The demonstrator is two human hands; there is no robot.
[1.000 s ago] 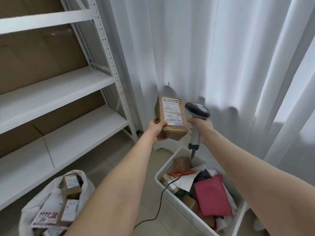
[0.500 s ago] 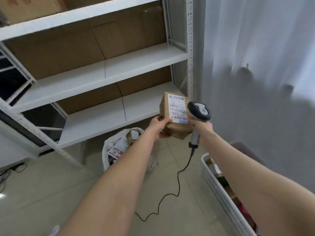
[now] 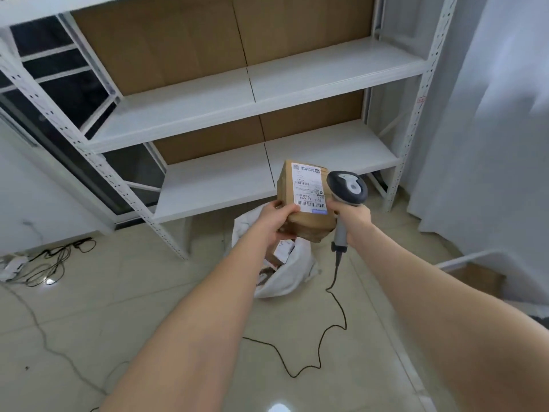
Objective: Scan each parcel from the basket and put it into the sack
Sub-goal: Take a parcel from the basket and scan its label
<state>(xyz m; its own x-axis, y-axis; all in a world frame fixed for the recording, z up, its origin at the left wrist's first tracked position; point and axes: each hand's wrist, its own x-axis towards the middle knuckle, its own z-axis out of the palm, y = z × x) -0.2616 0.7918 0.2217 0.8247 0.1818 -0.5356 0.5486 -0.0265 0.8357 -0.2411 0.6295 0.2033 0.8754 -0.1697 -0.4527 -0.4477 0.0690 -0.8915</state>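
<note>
Several parcels (image 3: 283, 251) already lie in the crumpled white sack (image 3: 292, 278) at frame centre; one stiff brown cardboard box (image 3: 312, 222) with a paper label (image 3: 309, 185) is above it, gripped by the left hand (image 3: 274, 217), while the right hand (image 3: 355, 223) clasps the grey plastic scanner (image 3: 347, 188) just beside. The basket (image 3: 463, 261) at the right edge probably holds more.

Arms outstretched, left hand (image 3: 275, 217) and right hand (image 3: 355, 222) gripping.
</note>
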